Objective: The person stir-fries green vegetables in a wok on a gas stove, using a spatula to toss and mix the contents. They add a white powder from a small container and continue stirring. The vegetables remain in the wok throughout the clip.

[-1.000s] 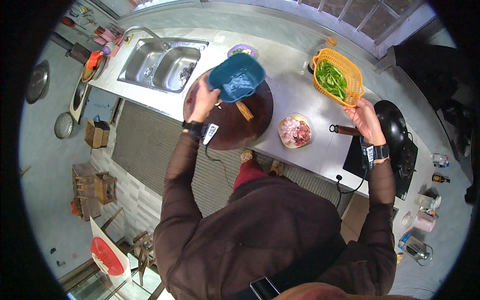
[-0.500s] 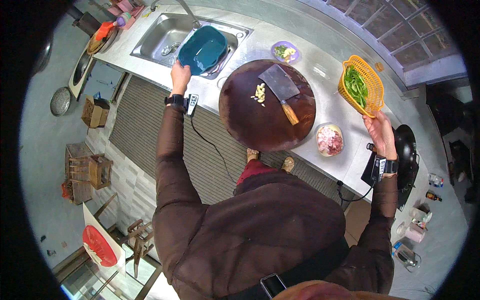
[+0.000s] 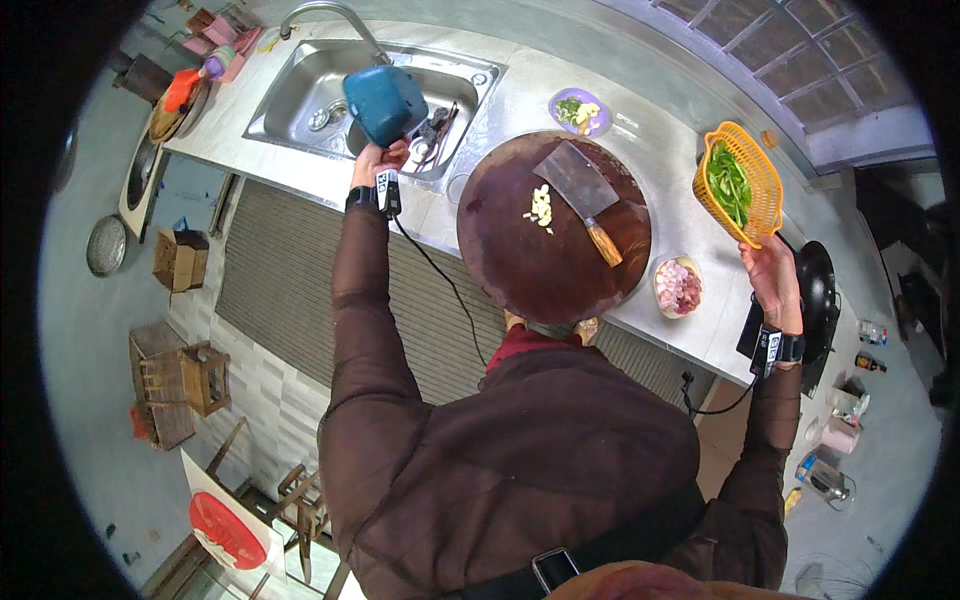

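Note:
Over the steel sink (image 3: 268,112), my left hand (image 3: 380,160) grips a dark teal basin (image 3: 385,105) by its near rim. The basin is tipped on its side, its outer wall showing. At the far right my right hand (image 3: 772,275) holds the near end of a yellow slotted basket (image 3: 770,195), with cut green vegetables (image 3: 729,183) inside. Between the hands lies a round wooden chopping board (image 3: 500,240). A cleaver (image 3: 577,180) with a wooden handle and a small heap of pale chopped pieces (image 3: 540,205) rest on it.
Beyond the board stands a purple dish (image 3: 600,124) with greens and pale pieces. A bowl of cut meat (image 3: 678,288) sits right of the board, near the counter edge. A faucet (image 3: 345,12) arches over the sink. A black wok (image 3: 818,300) is beside my right wrist.
My left hand has tipped the teal basin from upright onto its side over the sink, uncovering utensils in the basin's former place. My right hand still holds the yellow basket.

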Demonstrator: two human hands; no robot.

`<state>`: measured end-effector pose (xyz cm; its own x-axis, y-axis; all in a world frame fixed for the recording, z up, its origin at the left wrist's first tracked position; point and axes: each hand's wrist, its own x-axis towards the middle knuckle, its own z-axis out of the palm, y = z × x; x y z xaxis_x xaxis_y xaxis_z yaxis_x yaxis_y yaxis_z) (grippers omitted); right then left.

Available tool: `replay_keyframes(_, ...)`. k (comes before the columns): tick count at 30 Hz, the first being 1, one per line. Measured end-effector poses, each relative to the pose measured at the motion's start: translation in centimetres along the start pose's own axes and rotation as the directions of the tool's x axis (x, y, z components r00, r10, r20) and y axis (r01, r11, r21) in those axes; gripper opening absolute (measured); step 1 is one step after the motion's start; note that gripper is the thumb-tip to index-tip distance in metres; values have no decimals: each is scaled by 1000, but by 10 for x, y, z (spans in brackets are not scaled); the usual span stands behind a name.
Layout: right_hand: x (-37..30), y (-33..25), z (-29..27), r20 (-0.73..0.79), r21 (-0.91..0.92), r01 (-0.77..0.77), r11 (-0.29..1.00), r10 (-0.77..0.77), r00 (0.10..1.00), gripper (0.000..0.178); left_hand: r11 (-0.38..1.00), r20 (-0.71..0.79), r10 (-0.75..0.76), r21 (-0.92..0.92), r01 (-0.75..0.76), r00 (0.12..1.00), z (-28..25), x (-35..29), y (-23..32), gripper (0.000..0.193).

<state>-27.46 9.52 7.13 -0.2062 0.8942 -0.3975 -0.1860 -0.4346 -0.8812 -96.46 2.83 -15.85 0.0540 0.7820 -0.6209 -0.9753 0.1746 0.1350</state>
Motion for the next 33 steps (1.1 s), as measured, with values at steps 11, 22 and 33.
replay_keyframes(11,3,0,3,-48,108,35,994,-30,998,24,868,410,-10,-450,212,912,6,17,-3,22)
replay_keyframes(22,11,-2,0,-109,-3,38,999,-38,993,33,782,320,56,-603,157,946,10,7,-8,34)
replay_keyframes(33,14,5,-39,-96,24,30,999,-28,995,32,844,191,92,-535,25,977,12,-4,-23,30)
